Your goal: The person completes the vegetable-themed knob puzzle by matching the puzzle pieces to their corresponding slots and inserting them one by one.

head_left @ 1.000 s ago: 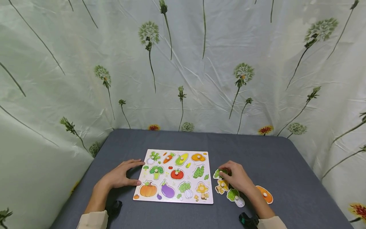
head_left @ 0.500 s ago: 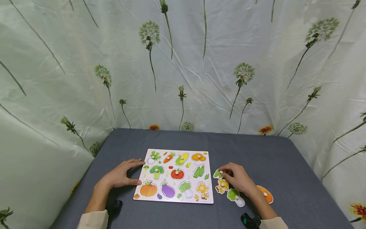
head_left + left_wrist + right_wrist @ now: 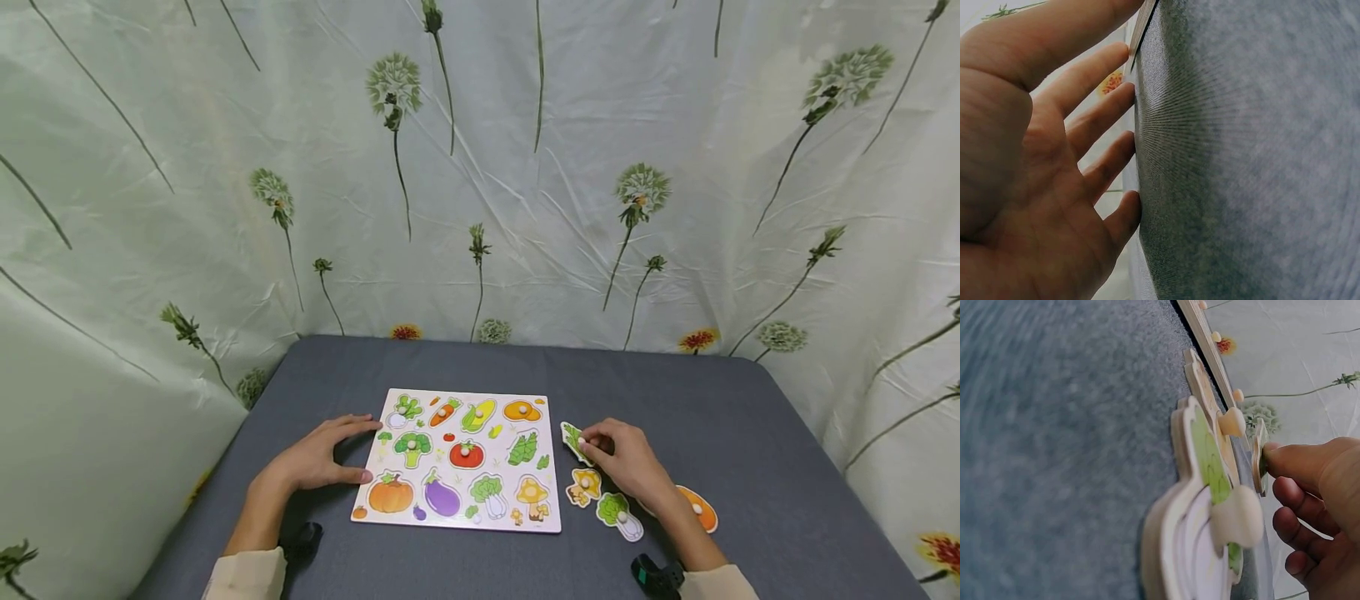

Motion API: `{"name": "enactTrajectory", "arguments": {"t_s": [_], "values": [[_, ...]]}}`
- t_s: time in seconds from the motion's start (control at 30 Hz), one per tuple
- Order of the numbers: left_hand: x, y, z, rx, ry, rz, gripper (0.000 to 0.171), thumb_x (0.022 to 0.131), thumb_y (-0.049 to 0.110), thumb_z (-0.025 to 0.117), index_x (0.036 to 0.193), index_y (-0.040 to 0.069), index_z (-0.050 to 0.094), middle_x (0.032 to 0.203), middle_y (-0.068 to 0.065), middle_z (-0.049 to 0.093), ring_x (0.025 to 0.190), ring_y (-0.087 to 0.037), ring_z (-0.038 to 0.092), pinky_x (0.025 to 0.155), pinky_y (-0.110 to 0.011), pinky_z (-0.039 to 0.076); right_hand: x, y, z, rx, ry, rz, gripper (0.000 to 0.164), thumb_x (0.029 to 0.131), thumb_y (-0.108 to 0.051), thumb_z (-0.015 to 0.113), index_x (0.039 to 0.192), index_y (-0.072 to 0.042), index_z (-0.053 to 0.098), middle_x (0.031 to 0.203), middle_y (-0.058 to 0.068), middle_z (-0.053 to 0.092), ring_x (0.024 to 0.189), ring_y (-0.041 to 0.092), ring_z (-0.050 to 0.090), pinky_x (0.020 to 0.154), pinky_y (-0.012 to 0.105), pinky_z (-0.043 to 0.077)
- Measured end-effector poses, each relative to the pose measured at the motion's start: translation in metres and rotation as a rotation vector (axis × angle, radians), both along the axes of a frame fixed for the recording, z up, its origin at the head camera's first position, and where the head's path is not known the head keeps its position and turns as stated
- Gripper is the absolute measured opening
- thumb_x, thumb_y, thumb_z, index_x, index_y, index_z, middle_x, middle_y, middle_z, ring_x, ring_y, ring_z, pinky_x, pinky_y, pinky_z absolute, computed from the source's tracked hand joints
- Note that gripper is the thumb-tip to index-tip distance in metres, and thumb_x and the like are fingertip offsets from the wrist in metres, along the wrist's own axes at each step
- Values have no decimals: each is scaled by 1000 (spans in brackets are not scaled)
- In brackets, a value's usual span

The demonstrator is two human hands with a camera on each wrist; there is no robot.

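Observation:
A white puzzle board (image 3: 491, 458) with printed vegetables lies flat on the table. My left hand (image 3: 311, 457) rests at its left edge, thumb and fingers spread and straight, the fingertips touching the edge. Right of the board, my right hand (image 3: 628, 462) pinches the knob of a green vegetable puzzle piece (image 3: 572, 440) between thumb and finger. In the right wrist view that green piece (image 3: 1260, 459) stands tilted, clear of the cloth. Just below that hand lie a mushroom piece (image 3: 585, 487) and a bok choy piece (image 3: 619, 517), both with knobs.
An orange puzzle piece (image 3: 699, 508) lies right of my right forearm, which partly covers it. Several knobbed pieces, among them a tomato (image 3: 466, 457) and a carrot (image 3: 444, 412), sit in the board. Grey cloth (image 3: 465, 367) covers the table; a flower-patterned curtain (image 3: 525, 250) hangs behind.
My right hand has lifted the green vegetable piece, which is now tilted and turned, slightly farther from the mushroom piece. My left hand stays at the board's edge.

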State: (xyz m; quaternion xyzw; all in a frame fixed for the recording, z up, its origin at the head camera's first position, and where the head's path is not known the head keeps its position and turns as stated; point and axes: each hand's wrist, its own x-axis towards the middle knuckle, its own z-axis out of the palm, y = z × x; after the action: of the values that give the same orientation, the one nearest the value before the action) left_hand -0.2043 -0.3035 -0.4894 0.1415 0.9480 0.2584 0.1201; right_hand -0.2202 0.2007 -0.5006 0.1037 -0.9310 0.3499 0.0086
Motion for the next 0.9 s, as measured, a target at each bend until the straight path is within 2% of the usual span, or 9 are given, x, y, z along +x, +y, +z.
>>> {"name": "enactTrajectory", "arguments": {"t_s": [0.37,0.57,0.9], "values": [[1,1,1,1,-4,2,87,76,56,86,150,21,55,158,-21,43,145,-52,35,107,-76,34,-1,-2,2,0,102,-62,8,88,-21,83,93,-17,78,81,-6,64,73,9,54,65,24,44],[0,0,1,-6,-7,4,88,76,55,86,150,21,55,158,-22,43,145,-54,34,107,-77,32,1,-7,3,-5,148,-37,8,87,-22,85,90,-18,78,78,-9,62,71,7,53,64,23,44],[-1,1,1,-4,-14,6,88,75,56,87,150,21,55,159,-21,43,146,-53,34,107,-77,32,2,-19,7,-24,142,-6,8,86,-22,85,89,-18,78,78,-9,61,70,6,53,63,23,44]]}}
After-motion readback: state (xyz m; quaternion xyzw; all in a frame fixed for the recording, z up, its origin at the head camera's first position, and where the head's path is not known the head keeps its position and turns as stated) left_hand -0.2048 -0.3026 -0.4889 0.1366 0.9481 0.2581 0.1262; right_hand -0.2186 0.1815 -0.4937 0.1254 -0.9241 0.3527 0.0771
